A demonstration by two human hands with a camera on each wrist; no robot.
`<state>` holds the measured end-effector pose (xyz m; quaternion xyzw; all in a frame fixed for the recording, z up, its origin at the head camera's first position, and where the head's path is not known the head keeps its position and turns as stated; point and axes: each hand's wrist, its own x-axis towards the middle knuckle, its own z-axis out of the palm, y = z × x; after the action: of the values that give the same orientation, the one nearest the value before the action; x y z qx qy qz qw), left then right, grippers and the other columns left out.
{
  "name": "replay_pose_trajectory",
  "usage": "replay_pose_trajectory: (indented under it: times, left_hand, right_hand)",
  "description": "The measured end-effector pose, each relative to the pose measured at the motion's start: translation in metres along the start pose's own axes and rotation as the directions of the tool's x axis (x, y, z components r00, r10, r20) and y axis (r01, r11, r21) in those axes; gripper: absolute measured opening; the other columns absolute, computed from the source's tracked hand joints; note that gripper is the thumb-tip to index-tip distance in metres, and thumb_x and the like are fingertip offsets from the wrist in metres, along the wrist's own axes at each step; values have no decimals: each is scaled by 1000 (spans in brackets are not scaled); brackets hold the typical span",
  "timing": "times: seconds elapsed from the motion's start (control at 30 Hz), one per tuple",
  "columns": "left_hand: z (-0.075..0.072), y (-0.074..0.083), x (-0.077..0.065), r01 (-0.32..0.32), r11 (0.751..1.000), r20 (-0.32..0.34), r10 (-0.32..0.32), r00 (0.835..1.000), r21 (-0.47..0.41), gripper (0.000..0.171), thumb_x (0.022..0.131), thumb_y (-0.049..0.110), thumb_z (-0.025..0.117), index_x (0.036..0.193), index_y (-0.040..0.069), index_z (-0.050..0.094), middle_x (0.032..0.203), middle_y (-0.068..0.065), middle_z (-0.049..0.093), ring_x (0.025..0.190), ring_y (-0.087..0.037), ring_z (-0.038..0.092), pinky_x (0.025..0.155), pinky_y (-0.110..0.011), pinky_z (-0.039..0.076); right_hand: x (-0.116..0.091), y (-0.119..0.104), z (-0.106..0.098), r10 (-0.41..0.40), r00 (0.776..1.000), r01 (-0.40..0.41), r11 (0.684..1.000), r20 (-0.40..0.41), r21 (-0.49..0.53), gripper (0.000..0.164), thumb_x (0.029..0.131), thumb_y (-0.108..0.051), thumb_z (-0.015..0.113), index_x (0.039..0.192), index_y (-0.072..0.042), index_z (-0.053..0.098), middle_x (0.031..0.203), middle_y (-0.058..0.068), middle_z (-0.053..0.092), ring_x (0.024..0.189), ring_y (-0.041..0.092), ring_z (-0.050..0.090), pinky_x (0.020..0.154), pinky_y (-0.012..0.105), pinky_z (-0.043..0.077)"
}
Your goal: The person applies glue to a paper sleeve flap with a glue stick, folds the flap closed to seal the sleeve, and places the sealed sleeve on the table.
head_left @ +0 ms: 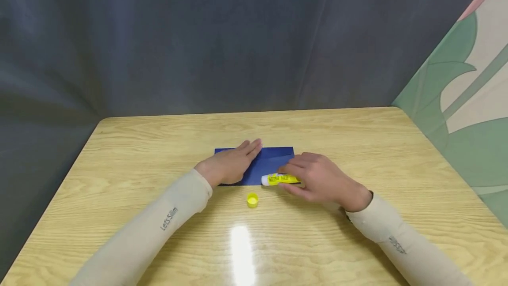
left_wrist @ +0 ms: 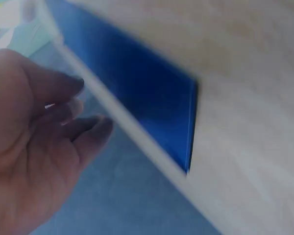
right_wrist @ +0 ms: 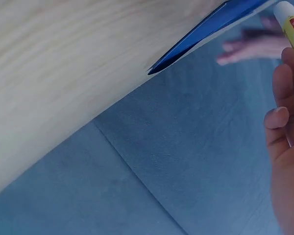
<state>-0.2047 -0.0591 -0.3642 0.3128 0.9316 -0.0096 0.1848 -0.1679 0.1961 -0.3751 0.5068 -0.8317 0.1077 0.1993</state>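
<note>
Under my left hand: the folded blue paper, flat on the table, reaching across to my right hand;
Left hand: fingers relaxed, mostly straight; whether they press the paper, I can't tell;
Glue stick: pinched between my right thumb and fingers, white end toward my left hand;
Yellow cap: between my hands, nearer my body

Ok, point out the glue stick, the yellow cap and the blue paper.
Glue stick (head_left: 276, 179), head view: printed label.
Yellow cap (head_left: 252, 201), head view: near its middle.
Blue paper (head_left: 263, 167), head view: bare middle area.
</note>
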Motion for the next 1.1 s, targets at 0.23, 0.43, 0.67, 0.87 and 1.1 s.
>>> replay_pose_trajectory:
  times: [0.23,0.43,0.67,0.87,1.1]
  left_hand:
    - [-7,-20,-35,-32,997,-371,56,927,71,53,97,-1,51,149,6,45,157,-8,42,149,-27,34,117,-39,37]
    - [6,-9,-39,-26,998,-505,52,862,59,36,103,33,52,124,9,70,127,-5,69,127,-24,60,111,-40,44]
    - [17,1,-37,-245,930,-485,86,870,-274,33,106,35,46,120,16,70,113,5,72,103,-11,67,96,-34,53]
    - [21,8,-33,-303,834,-432,87,897,-461,36,100,42,57,129,22,63,121,11,68,111,-8,65,95,-31,52]
    - [23,10,-30,-275,869,-445,72,892,-411,35,90,39,73,120,23,64,113,12,70,98,-6,66,84,-27,52]
  right_hand:
    - [7,-1,5,-15,1000,15,1000,-26,-23,29,80,-33,79,102,-14,73,90,-5,72,75,9,65,70,30,55]
    - [19,4,12,74,997,-74,994,5,78,30,84,-34,78,107,-16,73,97,-6,73,87,8,68,80,30,57]
    - [21,3,17,114,993,-119,975,36,188,29,87,-34,76,111,-18,73,103,-9,73,91,4,67,81,28,56]
    - [19,0,19,88,996,-92,974,26,206,29,92,-38,70,115,-19,71,107,-10,72,98,4,67,83,27,56]
    - [24,-4,23,62,998,-66,979,29,194,32,93,-40,69,117,-19,66,107,-11,70,93,2,65,80,24,55]
